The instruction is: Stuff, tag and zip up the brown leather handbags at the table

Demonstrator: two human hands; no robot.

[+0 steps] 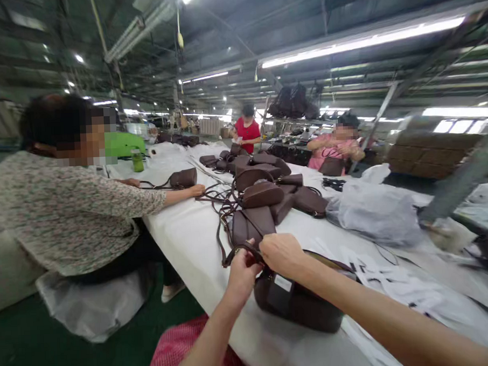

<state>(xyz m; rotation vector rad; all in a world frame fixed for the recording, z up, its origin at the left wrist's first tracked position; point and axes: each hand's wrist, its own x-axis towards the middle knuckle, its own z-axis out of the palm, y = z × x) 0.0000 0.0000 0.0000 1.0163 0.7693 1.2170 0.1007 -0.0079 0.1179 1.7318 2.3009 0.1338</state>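
A dark brown handbag (297, 302) lies on the white table (190, 242) right in front of me. My left hand (242, 272) pinches the bag's brown strap (222, 243) near a metal ring at the bag's left end. My right hand (281, 254) is closed on the same strap end just above the bag's top. A white tag shows on the bag's side. The strap loops away toward a pile of brown handbags (264, 195) farther along the table.
A person in a patterned top (67, 212) sits at the left, a hand on the table by another bag (183, 178). Clear plastic bags (374, 209) and papers (398, 287) lie to the right. Two more people work at the far end. A green bottle (137, 160) stands far left.
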